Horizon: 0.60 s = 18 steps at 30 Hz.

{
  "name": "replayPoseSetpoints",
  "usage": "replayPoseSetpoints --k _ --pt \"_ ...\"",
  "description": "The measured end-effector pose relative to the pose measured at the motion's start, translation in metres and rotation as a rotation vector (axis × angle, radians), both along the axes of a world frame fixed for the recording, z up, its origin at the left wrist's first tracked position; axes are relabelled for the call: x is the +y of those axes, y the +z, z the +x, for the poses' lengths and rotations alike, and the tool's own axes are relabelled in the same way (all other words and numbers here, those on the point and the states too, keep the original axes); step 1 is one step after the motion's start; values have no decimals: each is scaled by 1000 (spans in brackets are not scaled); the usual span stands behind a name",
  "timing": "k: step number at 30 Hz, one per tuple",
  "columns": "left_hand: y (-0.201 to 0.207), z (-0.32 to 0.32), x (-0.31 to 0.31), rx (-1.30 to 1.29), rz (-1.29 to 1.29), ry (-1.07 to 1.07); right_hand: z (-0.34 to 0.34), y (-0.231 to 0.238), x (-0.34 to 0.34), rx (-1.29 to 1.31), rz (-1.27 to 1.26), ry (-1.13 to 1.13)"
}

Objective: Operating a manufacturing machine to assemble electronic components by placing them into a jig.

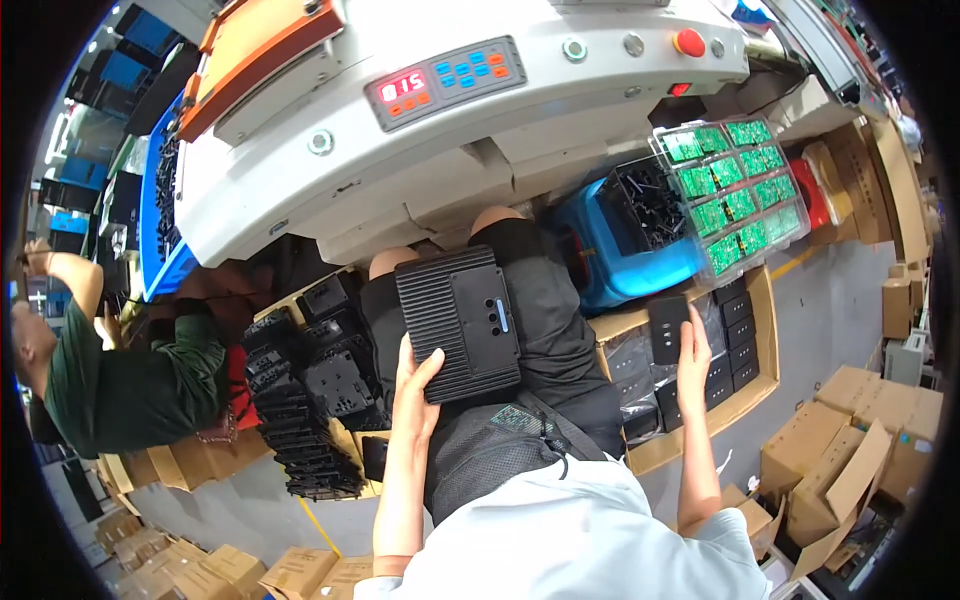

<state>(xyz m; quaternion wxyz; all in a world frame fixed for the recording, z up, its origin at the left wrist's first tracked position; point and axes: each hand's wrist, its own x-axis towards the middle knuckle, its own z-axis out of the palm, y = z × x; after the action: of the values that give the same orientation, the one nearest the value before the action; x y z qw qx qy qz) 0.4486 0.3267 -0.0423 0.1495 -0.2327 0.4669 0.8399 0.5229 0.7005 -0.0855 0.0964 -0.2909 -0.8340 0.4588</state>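
My left hand [415, 385] is closed on the lower left edge of a black plastic housing [435, 325], thumb on top. The housing lies over my lap. Its left part is ribbed; the right part is smooth, with small round holes and a light-blue strip. Over a cardboard box at my right, my right hand [692, 365] grips the right edge of a flat black cover [668, 340] with a row of small dots. The thumb of that hand is hidden. Beneath lie several black parts [741, 330], some in clear plastic bags.
Ahead stands a white machine [600, 45] with a control panel [445, 82] and a red button [688, 42]. A blue bin [640, 275] and a clear tray of green circuit boards [730, 195] stand ahead right. Black plastic frames [310, 420] are stacked left, beside a co-worker [140, 385].
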Motion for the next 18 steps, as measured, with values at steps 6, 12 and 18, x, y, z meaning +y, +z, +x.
replayPoseSetpoints --k 6,12,18 --pt "1 2 -9 16 5 -182 -108 98 -84 451 534 1243" --pt "6 13 -4 -2 110 -208 -149 90 -171 583 518 1709" --pt "7 20 -3 -5 250 -84 -139 92 -188 523 548 1189"
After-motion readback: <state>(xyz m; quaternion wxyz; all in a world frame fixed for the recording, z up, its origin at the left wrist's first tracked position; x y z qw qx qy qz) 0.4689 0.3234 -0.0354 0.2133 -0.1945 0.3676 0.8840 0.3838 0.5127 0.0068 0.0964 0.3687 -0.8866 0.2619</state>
